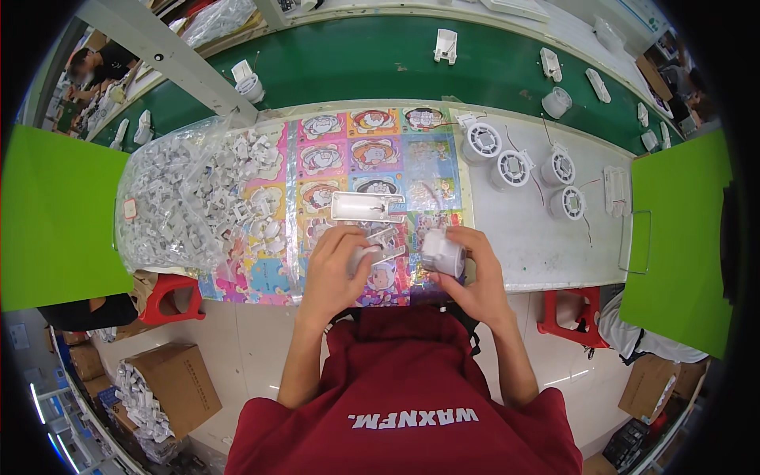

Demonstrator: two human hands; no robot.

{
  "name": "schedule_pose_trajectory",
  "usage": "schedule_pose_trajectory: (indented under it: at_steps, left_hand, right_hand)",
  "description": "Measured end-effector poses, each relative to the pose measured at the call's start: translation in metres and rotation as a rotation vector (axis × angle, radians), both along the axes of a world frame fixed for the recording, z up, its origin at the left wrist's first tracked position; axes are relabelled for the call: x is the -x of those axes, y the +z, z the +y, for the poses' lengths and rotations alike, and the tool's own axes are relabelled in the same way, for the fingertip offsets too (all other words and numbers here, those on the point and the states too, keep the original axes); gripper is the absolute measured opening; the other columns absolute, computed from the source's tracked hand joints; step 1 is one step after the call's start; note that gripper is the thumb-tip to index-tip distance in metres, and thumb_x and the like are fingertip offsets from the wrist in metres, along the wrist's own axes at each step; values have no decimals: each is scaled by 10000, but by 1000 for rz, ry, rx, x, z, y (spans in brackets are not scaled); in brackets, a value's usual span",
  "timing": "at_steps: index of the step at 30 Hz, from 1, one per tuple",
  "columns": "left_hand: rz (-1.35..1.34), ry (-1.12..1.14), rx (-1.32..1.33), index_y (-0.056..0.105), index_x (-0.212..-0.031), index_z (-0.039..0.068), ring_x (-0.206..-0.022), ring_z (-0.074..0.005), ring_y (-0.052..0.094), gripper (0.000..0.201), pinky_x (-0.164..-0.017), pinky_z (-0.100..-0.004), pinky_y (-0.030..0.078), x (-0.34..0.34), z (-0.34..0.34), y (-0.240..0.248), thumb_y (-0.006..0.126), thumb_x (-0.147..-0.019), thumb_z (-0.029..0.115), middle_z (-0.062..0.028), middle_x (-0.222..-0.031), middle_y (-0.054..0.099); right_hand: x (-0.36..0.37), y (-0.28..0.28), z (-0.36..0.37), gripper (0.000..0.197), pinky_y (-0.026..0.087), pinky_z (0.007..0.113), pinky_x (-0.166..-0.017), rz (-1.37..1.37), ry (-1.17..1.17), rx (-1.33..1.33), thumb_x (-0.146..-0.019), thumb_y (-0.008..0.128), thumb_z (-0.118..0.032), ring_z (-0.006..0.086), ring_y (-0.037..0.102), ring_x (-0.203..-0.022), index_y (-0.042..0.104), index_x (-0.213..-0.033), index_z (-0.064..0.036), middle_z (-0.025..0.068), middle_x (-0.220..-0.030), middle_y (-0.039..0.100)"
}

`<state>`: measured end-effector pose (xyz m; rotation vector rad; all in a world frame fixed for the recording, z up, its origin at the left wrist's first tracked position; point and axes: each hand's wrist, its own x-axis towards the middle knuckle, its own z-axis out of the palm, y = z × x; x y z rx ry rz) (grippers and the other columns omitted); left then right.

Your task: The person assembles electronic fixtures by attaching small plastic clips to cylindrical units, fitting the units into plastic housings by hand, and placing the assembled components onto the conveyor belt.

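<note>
Gripping small plastic parts, the person in a dark red cloth shirt (404, 364) had both hands over the bench's near side, apart from each other, a narrow gap between. The left hand (336, 265) was closed on a white rounded plastic piece (363, 258), its outline blurred. A white two-pronged plastic bracket (389, 247) showed just beside it; could not tell whether the fingertips touched it. The right hand (476, 267) was clamped, thumb and fingers, on a white cup-shaped housing with a translucent rounded wall (442, 255), held tilted.

Beneath: a glossy mat printed with bright cartoon squares (321, 161). Just beyond the left hand, a white oblong plastic trough (354, 207) lay open side up, smooth-walled, a dark strand in its right end.

Containers: a clear crinkled plastic bag (212, 133) at left bulged with small angular white parts (174, 210); loose white bits (261, 210) were strewn beside it on the mat. On the floor, lower left, stood a brown cardboard box (190, 388), white parts crowding its open side.

Right: a pale, speckled bench top (538, 249) bore four white round grilled units (511, 169), thin wires trailing. Beyond, a smooth green belt (356, 55) carried scattered white plastic pieces (446, 46).
</note>
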<state>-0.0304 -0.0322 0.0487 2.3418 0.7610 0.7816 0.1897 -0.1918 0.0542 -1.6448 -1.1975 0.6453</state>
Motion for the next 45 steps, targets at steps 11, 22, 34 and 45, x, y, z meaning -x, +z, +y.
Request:
schedule_pose_trajectory:
  at_steps: [11,22,34,45]
  left_hand:
    - [308,-125,139,575,-1335,80,-1077,-371,647,676,-896,-467,537,-18,0,27,808,-701,109,-135,-1178,618]
    - [218,-198,335,653,-1282,17,-1119,-330,694,608,-966,-416,559,-17,5,35,854,-714,98,-160,-1202,690]
    - [-4,-164,643,671,-1214,-4,-1038,-152,689,361,-905,-312,565,-17,10,22,779,-870,-20,-101,-1121,728]
    - [-65,-31,362,695,-1210,40,-1022,-186,670,371,-886,-325,537,34,33,34,792,-854,1,-99,-1144,709]
  right_hand:
    - [-9,36,34,530,554,423,-938,-628,298,-41,-753,826,-87,355,614,-1187,720,-1253,-231,129,-1372,585]
    - [5,54,37,536,560,418,-908,-1009,311,-135,-721,726,-71,340,598,-1165,715,-1228,-244,129,-1334,582]
    - [9,58,46,479,566,387,-875,-1129,308,-218,-765,704,-123,311,599,-1075,703,-1232,-229,113,-1310,578]
    - [20,53,115,532,582,348,-799,-1075,523,-526,-747,709,-116,291,627,-1005,684,-1253,-275,91,-1276,582]
